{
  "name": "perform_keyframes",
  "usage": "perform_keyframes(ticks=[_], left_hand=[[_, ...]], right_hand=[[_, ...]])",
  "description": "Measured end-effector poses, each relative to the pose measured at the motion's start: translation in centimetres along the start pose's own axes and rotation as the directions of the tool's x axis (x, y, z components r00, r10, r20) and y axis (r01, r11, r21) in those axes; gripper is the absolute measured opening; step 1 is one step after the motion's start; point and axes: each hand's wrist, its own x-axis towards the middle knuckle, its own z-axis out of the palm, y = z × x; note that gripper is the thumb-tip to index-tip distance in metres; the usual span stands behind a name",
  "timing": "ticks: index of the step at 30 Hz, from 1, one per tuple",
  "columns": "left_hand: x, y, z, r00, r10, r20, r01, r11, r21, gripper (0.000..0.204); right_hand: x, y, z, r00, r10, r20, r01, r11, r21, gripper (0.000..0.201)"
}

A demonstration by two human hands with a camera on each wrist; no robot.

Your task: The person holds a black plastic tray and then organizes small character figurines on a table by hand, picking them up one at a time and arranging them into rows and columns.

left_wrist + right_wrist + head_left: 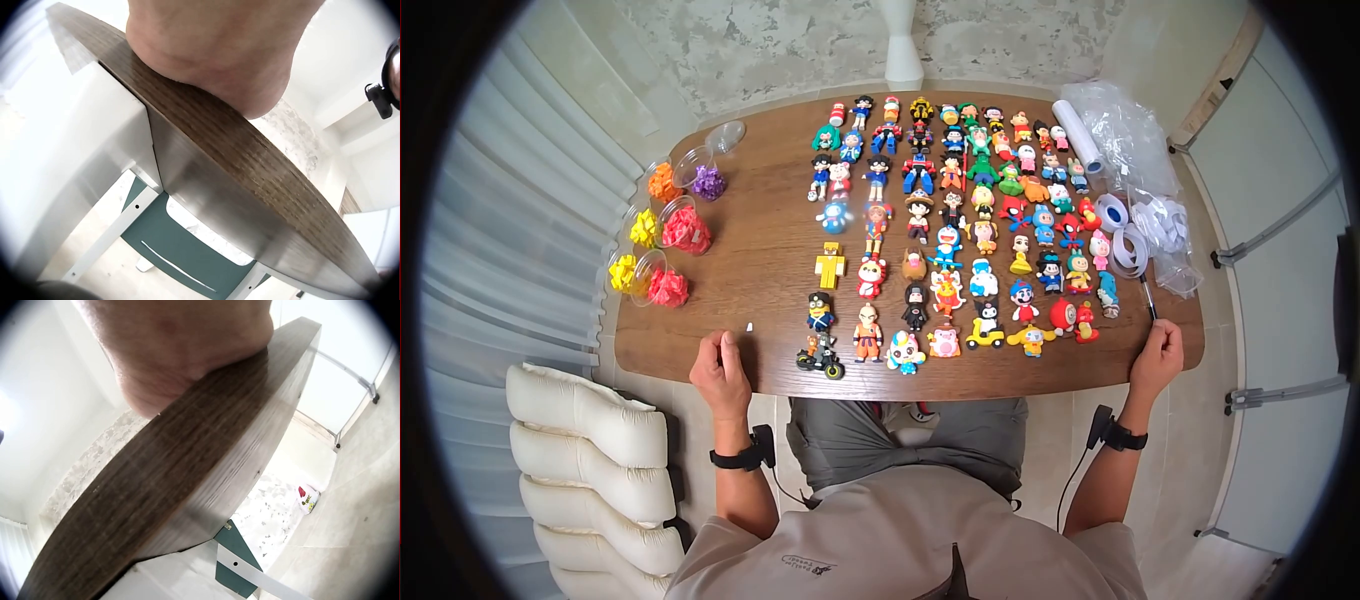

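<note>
My left hand rests on the near left edge of the table with its fingers curled in, holding nothing visible. A small white piece lies just beyond it. At the near right edge rests my right hand, fingers likewise curled. A thin dark-and-silver rod ends right at its knuckles. Several rows of small toy figures cover the table between the hands, with a black toy motorcycle nearest my left. Both wrist views show the heel of a hand on the wooden edge, fingers hidden.
Clear cups of red, yellow, orange and purple pieces lie at the left. Along the right are white tape rolls, a white roll and clear plastic bags. A cream padded chair stands at lower left.
</note>
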Motion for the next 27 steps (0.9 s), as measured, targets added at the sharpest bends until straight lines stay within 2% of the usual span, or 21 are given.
perform_keyframes(ticks=[7,13,27], left_hand=[[0.3,0.7,-0.1,0.999,0.025,0.046,-0.028,0.998,0.050,0.021],[0.3,0.7,-0.1,0.998,0.019,0.059,-0.022,0.998,0.056,0.021],[0.3,1.2,0.0,0.999,0.031,0.043,-0.033,0.999,0.028,0.023]], right_hand=[[0.0,0.3,0.2,0.999,-0.046,-0.018,0.047,0.998,0.036,0.017],[0.0,0.4,0.3,0.999,-0.032,-0.010,0.033,0.997,0.076,0.017],[0.0,0.0,0.2,0.999,-0.028,-0.016,0.028,0.999,0.020,0.018]])
